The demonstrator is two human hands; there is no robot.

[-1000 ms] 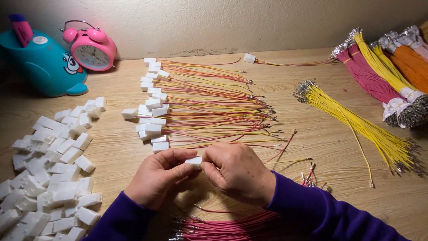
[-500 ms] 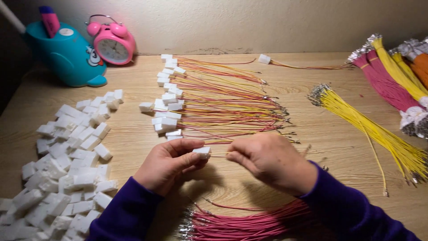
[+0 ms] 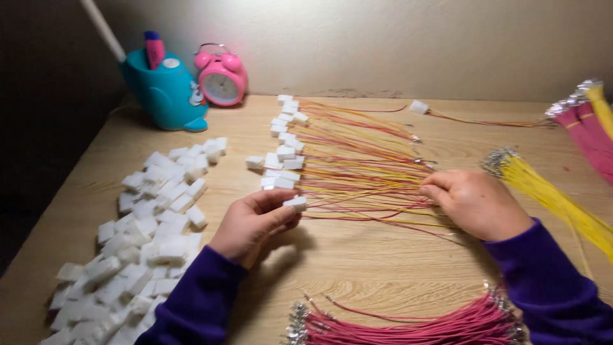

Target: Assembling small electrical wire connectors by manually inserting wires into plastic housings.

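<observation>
My left hand (image 3: 254,222) pinches a small white plastic connector (image 3: 296,203) between thumb and fingers, just in front of a row of finished connectors with wires (image 3: 284,156). Thin red and yellow wires (image 3: 364,214) run from that connector rightwards to my right hand (image 3: 474,203), which is closed around their far ends. Both hands rest low over the wooden table (image 3: 357,262), with purple sleeves on both arms.
A heap of loose white connectors (image 3: 137,243) lies at the left. Pink wires (image 3: 415,326) lie at the near edge, yellow wires (image 3: 555,201) and pink bundles (image 3: 590,137) at the right. A teal pen holder (image 3: 163,89) and pink alarm clock (image 3: 220,80) stand at the back.
My hands have drawn apart: the right hand slid rightwards along the wires to their ends, while the left hand kept hold of the connector. The view shifted left.
</observation>
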